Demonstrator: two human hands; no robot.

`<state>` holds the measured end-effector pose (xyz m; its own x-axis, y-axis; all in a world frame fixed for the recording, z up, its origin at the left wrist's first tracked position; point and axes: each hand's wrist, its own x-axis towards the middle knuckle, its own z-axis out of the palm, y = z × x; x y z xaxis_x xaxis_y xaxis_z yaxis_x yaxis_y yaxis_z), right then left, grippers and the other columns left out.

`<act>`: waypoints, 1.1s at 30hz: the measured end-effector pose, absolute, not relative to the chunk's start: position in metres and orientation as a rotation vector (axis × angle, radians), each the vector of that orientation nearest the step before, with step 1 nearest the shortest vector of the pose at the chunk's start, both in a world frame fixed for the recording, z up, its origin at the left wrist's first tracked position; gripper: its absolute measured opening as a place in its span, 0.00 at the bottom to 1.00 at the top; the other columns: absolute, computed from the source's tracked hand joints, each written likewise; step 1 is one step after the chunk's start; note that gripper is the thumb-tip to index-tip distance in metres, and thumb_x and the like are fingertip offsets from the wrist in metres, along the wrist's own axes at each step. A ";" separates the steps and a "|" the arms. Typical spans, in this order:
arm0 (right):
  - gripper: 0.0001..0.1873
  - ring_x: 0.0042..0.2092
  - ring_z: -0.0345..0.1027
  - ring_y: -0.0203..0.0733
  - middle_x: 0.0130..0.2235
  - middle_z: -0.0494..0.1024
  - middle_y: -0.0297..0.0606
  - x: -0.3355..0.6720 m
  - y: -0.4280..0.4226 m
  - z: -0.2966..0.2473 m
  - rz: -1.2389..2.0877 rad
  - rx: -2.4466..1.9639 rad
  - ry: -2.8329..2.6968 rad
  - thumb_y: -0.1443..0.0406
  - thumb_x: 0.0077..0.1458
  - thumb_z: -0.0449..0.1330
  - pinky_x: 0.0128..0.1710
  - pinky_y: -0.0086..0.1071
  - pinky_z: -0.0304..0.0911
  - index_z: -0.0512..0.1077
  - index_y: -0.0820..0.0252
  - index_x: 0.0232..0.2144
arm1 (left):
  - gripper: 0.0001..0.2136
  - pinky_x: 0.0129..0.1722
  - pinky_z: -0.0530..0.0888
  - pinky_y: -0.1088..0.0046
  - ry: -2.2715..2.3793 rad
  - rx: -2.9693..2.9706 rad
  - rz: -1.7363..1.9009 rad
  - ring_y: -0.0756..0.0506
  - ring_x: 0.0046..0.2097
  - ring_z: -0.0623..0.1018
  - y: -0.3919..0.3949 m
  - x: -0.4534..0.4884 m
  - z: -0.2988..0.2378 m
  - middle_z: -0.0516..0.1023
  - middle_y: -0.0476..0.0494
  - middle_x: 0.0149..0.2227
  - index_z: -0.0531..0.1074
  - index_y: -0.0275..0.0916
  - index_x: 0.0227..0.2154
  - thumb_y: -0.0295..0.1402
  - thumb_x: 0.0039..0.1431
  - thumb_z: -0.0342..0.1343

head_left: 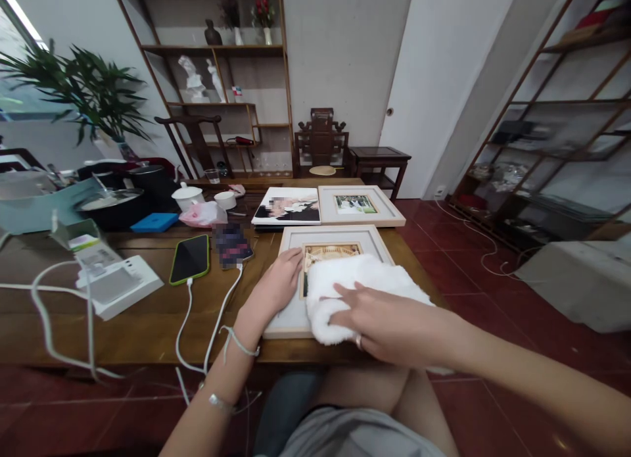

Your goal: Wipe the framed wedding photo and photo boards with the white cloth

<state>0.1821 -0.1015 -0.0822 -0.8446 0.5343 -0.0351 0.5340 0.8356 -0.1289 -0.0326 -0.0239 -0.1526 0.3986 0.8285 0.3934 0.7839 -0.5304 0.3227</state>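
Note:
A white-framed picture (331, 237) lies flat at the table's near edge. A fluffy white cloth (355, 276) covers its lower right part. My right hand (382, 315) lies flat on the cloth with fingers stretched out, pressing it onto the frame. My left hand (279, 283) rests on the frame's left border, fingers curled down against the mat, steadying it. A ring shows on my right hand and a string and a bracelet on my left wrist.
Two more pictures (288, 206) (359, 205) lie behind the frame. Two phones (190, 258) (233, 245) on white cables lie to the left, beside a white box (116, 283). Pots (116, 206), cups and a pink bag (204, 214) crowd the far left. Shelves stand at the back and right.

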 end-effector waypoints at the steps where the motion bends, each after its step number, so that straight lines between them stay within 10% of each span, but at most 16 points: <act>1: 0.15 0.54 0.61 0.55 0.50 0.71 0.50 0.182 -0.108 -0.083 0.192 -0.848 -2.990 0.72 0.52 0.51 0.50 0.46 0.57 0.71 0.61 0.41 | 0.17 0.58 0.63 0.60 1.474 2.554 0.795 0.41 0.57 0.68 -0.024 -0.032 -0.152 0.69 0.34 0.54 0.66 0.31 0.51 0.28 0.62 0.42; 18: 0.24 0.63 0.38 0.64 0.63 0.53 0.50 0.135 -0.004 -0.116 -0.011 -1.170 -2.747 0.75 0.51 0.49 0.54 0.65 0.44 0.65 0.66 0.51 | 0.23 0.61 0.52 0.56 1.414 2.421 0.979 0.42 0.65 0.48 -0.026 -0.036 -0.151 0.47 0.35 0.65 0.45 0.37 0.62 0.37 0.66 0.35; 33: 0.19 0.63 0.44 0.56 0.49 0.72 0.53 0.146 -0.071 -0.092 0.257 -0.725 -3.018 0.77 0.49 0.49 0.54 0.59 0.49 0.70 0.64 0.43 | 0.31 0.59 0.57 0.55 1.466 2.235 1.087 0.38 0.62 0.58 -0.031 -0.035 -0.144 0.58 0.28 0.61 0.51 0.29 0.60 0.49 0.63 0.33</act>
